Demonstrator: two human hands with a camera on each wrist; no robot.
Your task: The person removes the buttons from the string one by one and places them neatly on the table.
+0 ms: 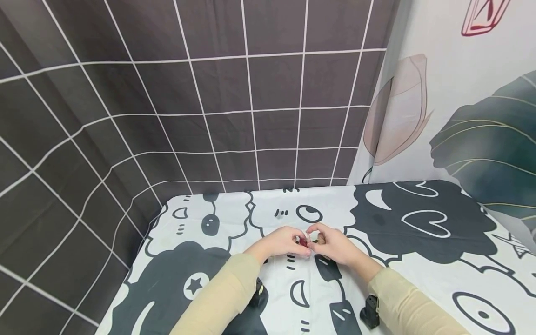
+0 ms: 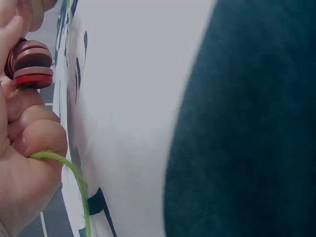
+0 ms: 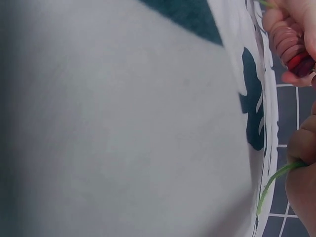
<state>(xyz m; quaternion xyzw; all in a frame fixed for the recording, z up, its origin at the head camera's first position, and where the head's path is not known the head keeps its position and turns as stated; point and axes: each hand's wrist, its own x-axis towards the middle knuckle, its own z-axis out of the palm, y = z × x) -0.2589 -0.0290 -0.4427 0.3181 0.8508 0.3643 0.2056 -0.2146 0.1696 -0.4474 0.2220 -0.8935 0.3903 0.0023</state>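
Note:
My left hand (image 1: 282, 243) and right hand (image 1: 335, 244) meet at the fingertips above the bed-like patterned cloth. In the left hand's fingers is a short stack of round red and pink discs (image 2: 33, 61), like buttons or flat beads. From that hand's curled fingers a green cord (image 2: 74, 170) hangs down. The right hand's thumb and fingertips pinch something small at the end of the stack, mostly hidden by the fingers. A length of green cord (image 3: 274, 182) also comes out of the right hand. Whether the cord runs through the discs cannot be seen.
The white and dark grey cartoon cloth (image 1: 299, 307) covers the surface below. A dark curtain with a white grid (image 1: 272, 83) hangs behind and to the left, a leaf-printed curtain (image 1: 439, 116) at the right. Each wrist carries a small black camera (image 1: 370, 312).

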